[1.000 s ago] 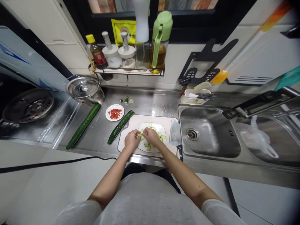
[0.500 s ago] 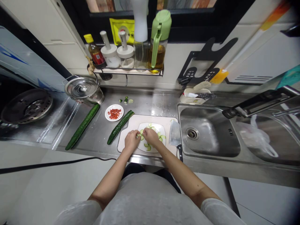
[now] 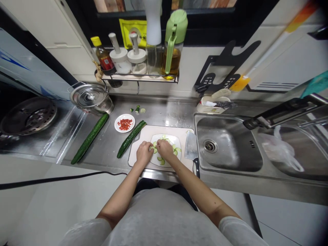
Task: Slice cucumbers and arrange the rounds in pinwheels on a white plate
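Square plate: The white square plate (image 3: 174,140) sat on the cutting board (image 3: 141,135), probably set there to bring it level and close in front of the person.
Cucumber slices: Pale green slices (image 3: 176,150) lay on the square plate in small fanned clusters, spread apart seemingly so that each cluster read as its own shape.
Left hand: The left hand (image 3: 144,152) reached over the square plate's left edge, fingers curled narrowly beside some slices, perhaps to steady them; whether one was gripped, I cannot tell.
Right hand: The right hand (image 3: 165,149) was above the square plate's middle, fingertips bunched low and close to the left ones, as if for fine adjusting; what they held was hidden.
Knife: The knife (image 3: 191,147) lay right of the square plate, handle toward the person, apparently parked clear of both hands.
Whole cucumbers: One cucumber (image 3: 131,139) lay just left of the square plate, another (image 3: 90,138) farther left, both outside the working spot.
Red pieces: Chopped red bits (image 3: 124,124) sat in a round dish (image 3: 116,123) beyond the square plate to the left, likely kept together there within reach.
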Action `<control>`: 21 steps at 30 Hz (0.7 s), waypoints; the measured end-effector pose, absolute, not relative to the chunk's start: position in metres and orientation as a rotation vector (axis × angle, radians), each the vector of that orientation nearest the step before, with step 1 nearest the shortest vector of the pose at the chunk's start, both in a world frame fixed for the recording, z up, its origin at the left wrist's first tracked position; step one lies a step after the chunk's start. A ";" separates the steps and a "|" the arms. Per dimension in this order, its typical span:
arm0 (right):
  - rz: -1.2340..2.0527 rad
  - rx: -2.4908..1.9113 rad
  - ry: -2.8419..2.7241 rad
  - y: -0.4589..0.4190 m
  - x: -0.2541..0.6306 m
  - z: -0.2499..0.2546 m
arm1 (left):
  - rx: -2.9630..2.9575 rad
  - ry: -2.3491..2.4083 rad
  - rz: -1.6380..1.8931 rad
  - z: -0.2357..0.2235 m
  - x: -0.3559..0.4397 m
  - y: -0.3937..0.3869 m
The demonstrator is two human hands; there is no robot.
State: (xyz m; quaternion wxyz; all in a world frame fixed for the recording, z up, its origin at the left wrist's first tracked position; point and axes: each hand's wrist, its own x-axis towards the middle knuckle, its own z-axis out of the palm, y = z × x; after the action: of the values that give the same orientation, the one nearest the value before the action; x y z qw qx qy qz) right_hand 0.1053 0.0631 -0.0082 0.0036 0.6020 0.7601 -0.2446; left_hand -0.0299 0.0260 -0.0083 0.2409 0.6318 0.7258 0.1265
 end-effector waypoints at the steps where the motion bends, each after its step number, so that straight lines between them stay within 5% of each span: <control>1: -0.758 1.888 2.375 0.063 0.105 -0.008 | 1.729 1.990 0.347 -0.009 -0.030 0.026; 21: -0.824 2.013 2.256 0.051 0.131 -0.003 | 1.671 1.995 0.464 -0.006 -0.024 0.035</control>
State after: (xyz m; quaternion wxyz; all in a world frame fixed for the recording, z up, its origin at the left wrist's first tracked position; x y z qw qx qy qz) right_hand 0.1307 0.0511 -0.0028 0.0038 0.6423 0.7199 -0.2630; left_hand -0.0244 0.0346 -0.0063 0.2466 0.6128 0.7313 0.1701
